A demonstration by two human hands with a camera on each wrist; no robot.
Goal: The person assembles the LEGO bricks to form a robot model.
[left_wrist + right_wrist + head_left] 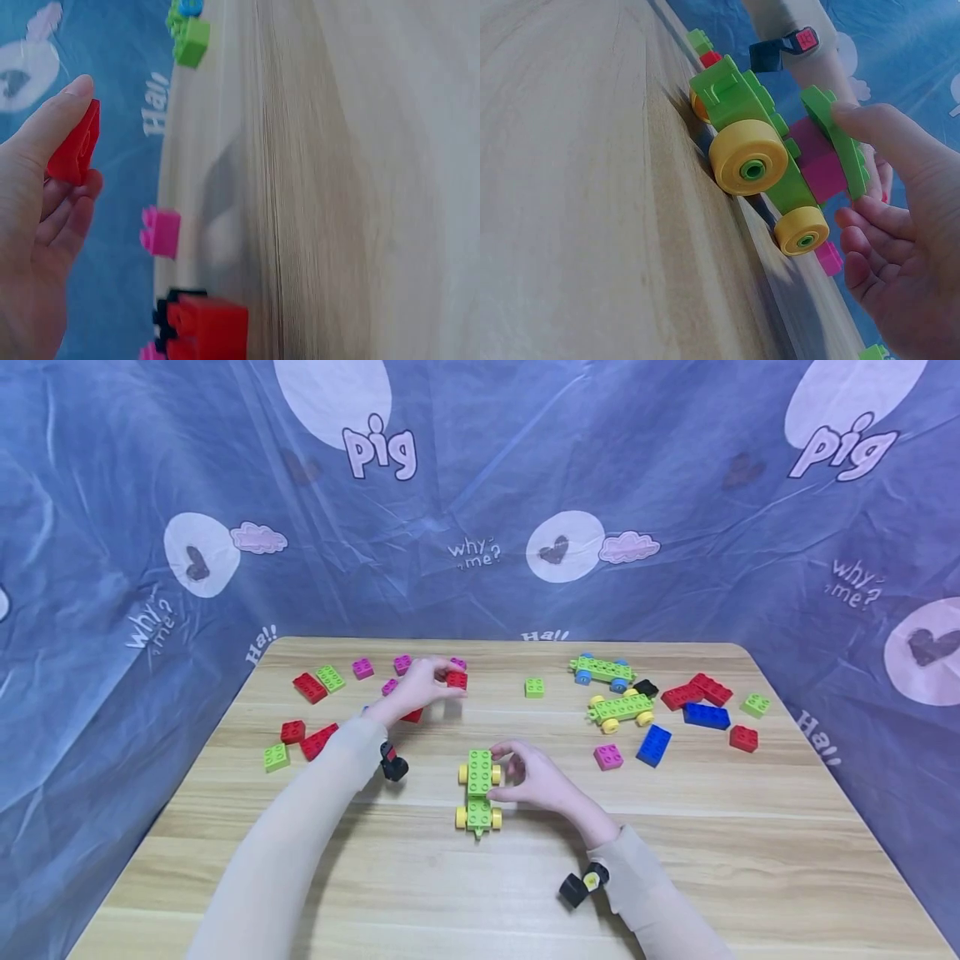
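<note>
Over the back of the table, my left hand [426,687] pinches a red brick [457,680] between thumb and fingers; the left wrist view shows this red brick raised above the tabletop. At the middle stands a toy car with a green wheeled base [731,97] and yellow wheels [748,157]. A pink brick [819,159] sits on that base, and a flat green plate [480,772] lies on top of it. My right hand [536,778] reaches in from the right and holds the plate by its edges, thumb at the near end and fingers at the far end.
Right of centre are two more green car bases, one blue-wheeled [603,671], one yellow-wheeled [622,707]. Blue bricks [654,746], red bricks [743,738] and a pink brick [608,757] lie right. Red [310,687], green [276,757] and pink bricks [363,669] are scattered left.
</note>
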